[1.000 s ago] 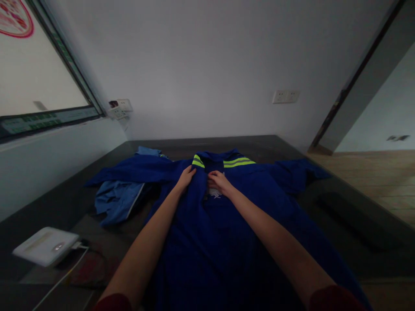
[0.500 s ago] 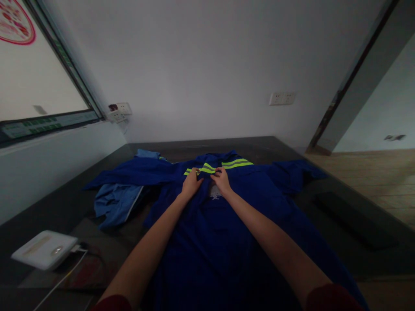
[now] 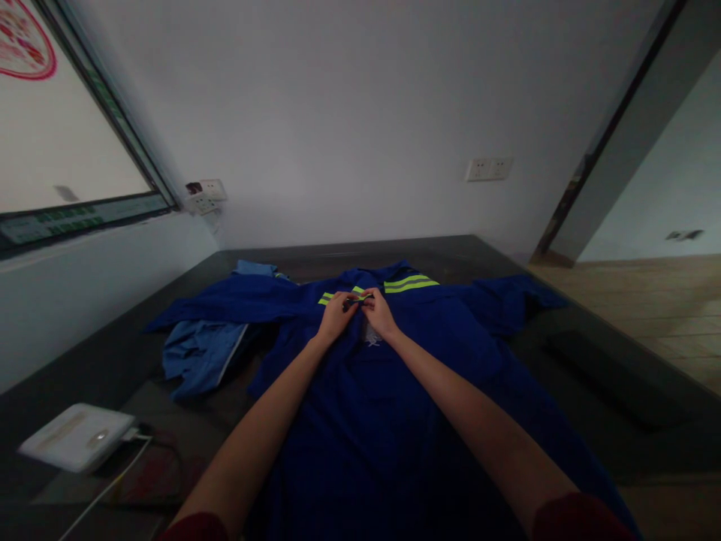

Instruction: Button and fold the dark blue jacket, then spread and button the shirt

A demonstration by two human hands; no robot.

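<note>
A dark blue work jacket (image 3: 388, 421) with yellow-green reflective stripes (image 3: 411, 283) lies spread over the dark table, its sleeves out to both sides. Near the top of its front, my left hand (image 3: 335, 317) and my right hand (image 3: 379, 312) are close together, fingers closed on the jacket's edge by the striped part. The cloth between my fingertips is bunched; the exact part pinched is too small to make out. Just below my right hand a pale grey print (image 3: 372, 336) shows in part, the rest hidden behind the hand.
Lighter blue clothing (image 3: 206, 353) lies partly under the left sleeve. A white box-like device (image 3: 79, 436) with a cable (image 3: 107, 488) sits at the left of the table (image 3: 332, 250). A flat black object (image 3: 611, 376) rests at the right. Wall sockets (image 3: 489, 170) are behind.
My hands have drawn nearer each other, the right one moving slightly left. The striped cloth between them is now gathered and mostly covered by my fingers.
</note>
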